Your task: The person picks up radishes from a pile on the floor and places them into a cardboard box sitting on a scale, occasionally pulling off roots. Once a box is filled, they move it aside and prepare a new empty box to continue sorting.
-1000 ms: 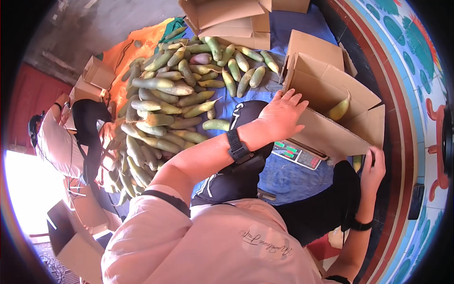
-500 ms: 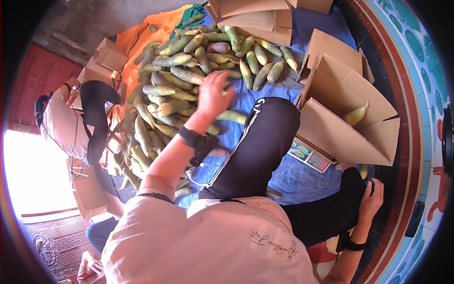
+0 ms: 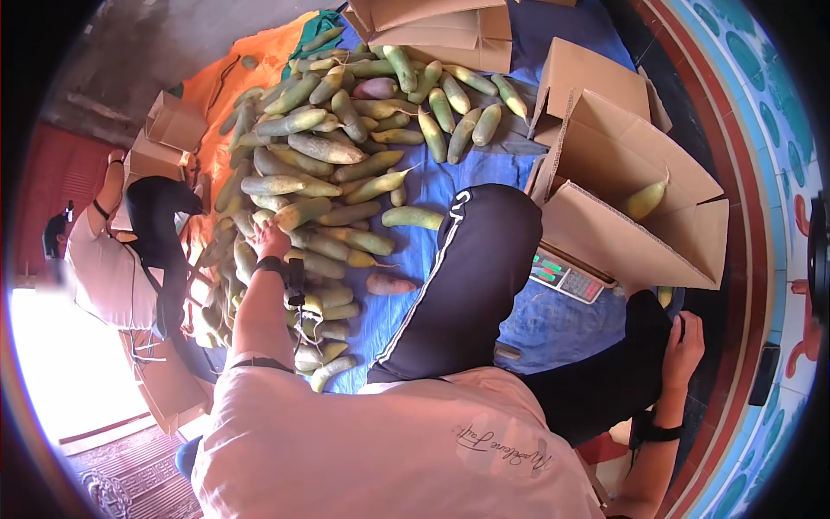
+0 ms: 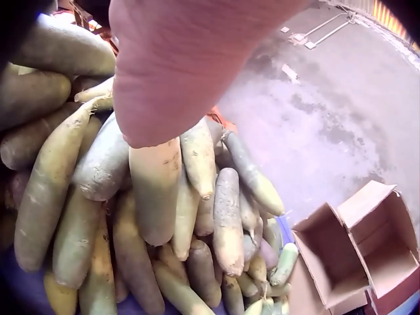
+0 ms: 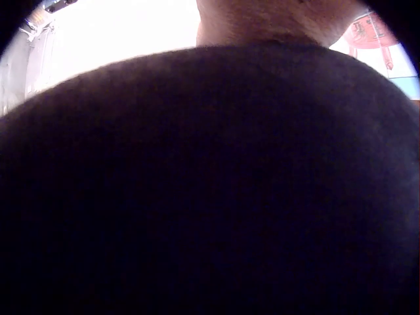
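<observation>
My left hand reaches into the near left side of a big pile of green radishes, its fingers at the radishes there. In the left wrist view the heel of that hand covers the upper end of a pale green radish; the fingers are hidden. My right hand rests beside my bent leg with loosely bent fingers, holding nothing. Dark cloth fills most of the right wrist view. An open cardboard box stands at the right with one radish inside.
A digital scale shows under the box's near side. More cardboard boxes stand at the back, on a blue tarp. My raised knee is between pile and box. Another person is at the left.
My left hand has left the box's edge and moved left over to the radish pile, then nearer to me. My right hand has let go of the box's corner and dropped beside my leg.
</observation>
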Demonstrator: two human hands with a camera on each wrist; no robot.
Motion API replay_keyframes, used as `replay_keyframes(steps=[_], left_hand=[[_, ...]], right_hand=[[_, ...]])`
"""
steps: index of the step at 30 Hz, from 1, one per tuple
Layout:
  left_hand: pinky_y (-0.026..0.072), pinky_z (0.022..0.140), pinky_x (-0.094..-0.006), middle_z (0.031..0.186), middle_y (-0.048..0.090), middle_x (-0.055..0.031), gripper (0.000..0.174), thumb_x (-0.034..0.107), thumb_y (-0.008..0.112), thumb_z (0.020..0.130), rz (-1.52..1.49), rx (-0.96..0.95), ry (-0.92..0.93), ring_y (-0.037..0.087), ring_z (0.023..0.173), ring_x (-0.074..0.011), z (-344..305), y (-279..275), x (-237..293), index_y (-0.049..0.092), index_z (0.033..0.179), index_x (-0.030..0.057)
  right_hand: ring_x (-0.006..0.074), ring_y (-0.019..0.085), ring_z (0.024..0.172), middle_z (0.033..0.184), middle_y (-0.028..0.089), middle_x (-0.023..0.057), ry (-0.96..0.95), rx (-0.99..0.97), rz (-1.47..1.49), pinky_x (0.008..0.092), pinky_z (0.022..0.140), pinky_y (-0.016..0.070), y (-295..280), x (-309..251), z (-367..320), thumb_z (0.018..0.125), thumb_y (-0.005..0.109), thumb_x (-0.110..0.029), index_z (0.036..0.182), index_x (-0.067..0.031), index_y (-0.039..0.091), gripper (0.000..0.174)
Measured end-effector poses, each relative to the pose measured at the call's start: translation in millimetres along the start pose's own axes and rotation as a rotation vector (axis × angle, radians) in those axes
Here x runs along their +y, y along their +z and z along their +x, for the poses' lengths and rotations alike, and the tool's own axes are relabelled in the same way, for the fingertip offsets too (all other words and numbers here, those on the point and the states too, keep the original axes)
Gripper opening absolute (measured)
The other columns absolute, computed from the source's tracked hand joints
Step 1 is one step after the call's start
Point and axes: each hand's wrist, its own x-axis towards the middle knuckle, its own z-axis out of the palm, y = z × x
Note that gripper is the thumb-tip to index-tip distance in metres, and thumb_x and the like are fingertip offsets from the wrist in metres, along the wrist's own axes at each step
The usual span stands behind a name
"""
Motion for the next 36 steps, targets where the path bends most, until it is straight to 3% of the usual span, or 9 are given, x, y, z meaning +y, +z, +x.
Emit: replay_keyframes(steps=[4,5,11,14,15,16,18,28,36], left_hand=[[0.0370,0.101,-0.0423,0.118,0.060,-0.0112,0.034,0.020,0.051,0.083,0.078,-0.018,0.037,0.050,0.119,-0.0287,-1,1,4,0.060,0.114,0.0093],[0.0483,0.087,-0.0368,0.103,0.067,-0.0111,0.026,0.021,0.054,0.083,0.086,0.053,0.052,0.062,0.101,-0.0283,6,17,2,0.068,0.101,0.0102],[0.0490,0.084,-0.0420,0.099,0.064,-0.0210,0.042,0.040,0.057,0.081,-0.160,-0.217,0.213,0.061,0.096,-0.0358,-12,52,6,0.066,0.102,0.0037],[0.0504,0.067,-0.0433,0.079,0.065,-0.0197,0.030,0.033,0.052,0.084,0.145,0.080,0.673,0.065,0.080,-0.0345,23,101,1,0.064,0.078,0.0059],[0.0437,0.047,-0.0394,0.059,0.058,-0.0114,0.028,0.028,0.049,0.087,-0.539,-0.065,0.516,0.059,0.054,-0.0267,49,128,-6,0.057,0.068,0.0092],[0.0296,0.037,-0.0305,0.049,0.045,-0.0001,0.030,0.029,0.046,0.091,-1.155,-0.560,0.030,0.041,0.038,-0.0149,-30,21,20,0.054,0.068,0.0120],[0.0201,0.037,-0.0240,0.049,0.036,0.0066,0.034,0.034,0.046,0.093,-1.287,-0.573,0.106,0.027,0.038,-0.0069,-59,-18,35,0.051,0.066,0.0138],[0.0212,0.043,-0.0208,0.052,0.036,0.0072,0.036,0.030,0.047,0.096,-1.482,-0.397,0.781,0.028,0.046,-0.0042,-205,-187,112,0.049,0.065,0.0111],[0.0277,0.047,-0.0204,0.059,0.044,0.0051,0.036,0.031,0.049,0.095,-1.278,-0.890,1.332,0.035,0.053,-0.0041,-300,-205,174,0.054,0.069,0.0083]], right_hand=[[0.0341,0.059,0.079,0.088,0.058,0.0164,0.008,-0.013,-0.015,0.0378,0.070,0.0474,2,-2,2,0.084,0.057,-0.003,0.092,0.0012,0.057,0.009],[0.0341,0.059,0.079,0.088,0.058,0.0164,0.009,-0.011,-0.016,0.0378,0.070,0.0474,3,-3,2,0.084,0.057,-0.003,0.092,0.0012,0.057,0.009],[0.0351,0.058,0.076,0.083,0.057,0.0161,0.015,-0.001,-0.012,0.0394,0.067,0.0464,3,-6,3,0.083,0.058,-0.003,0.089,0.0009,0.056,0.007],[0.0355,0.057,0.074,0.082,0.057,0.0162,-0.019,0.035,-0.012,0.0401,0.065,0.0462,3,-6,4,0.082,0.058,-0.002,0.088,0.0005,0.056,0.006],[0.0355,0.057,0.073,0.081,0.057,0.0162,-0.022,0.034,0.006,0.0401,0.065,0.0462,3,-5,4,0.082,0.059,-0.002,0.087,0.0002,0.056,0.006],[0.0356,0.057,0.073,0.080,0.057,0.0163,-0.025,0.034,0.024,0.0402,0.065,0.0463,2,-5,3,0.081,0.059,-0.002,0.087,0.0000,0.056,0.006],[0.0352,0.057,0.071,0.079,0.056,0.0157,-0.024,0.067,0.017,0.0400,0.064,0.0463,-2,-9,4,0.081,0.060,-0.002,0.085,-0.0004,0.056,0.006],[0.0331,0.059,0.075,0.083,0.059,0.0148,0.014,0.099,0.177,0.0369,0.067,0.0477,-18,-23,7,0.078,0.062,0.000,0.088,-0.0012,0.057,0.011],[0.0349,0.053,0.107,0.121,0.052,0.0174,-0.247,0.131,0.331,0.0407,0.089,0.0444,-59,-114,35,0.059,0.078,-0.013,0.123,-0.0048,0.048,0.072]])
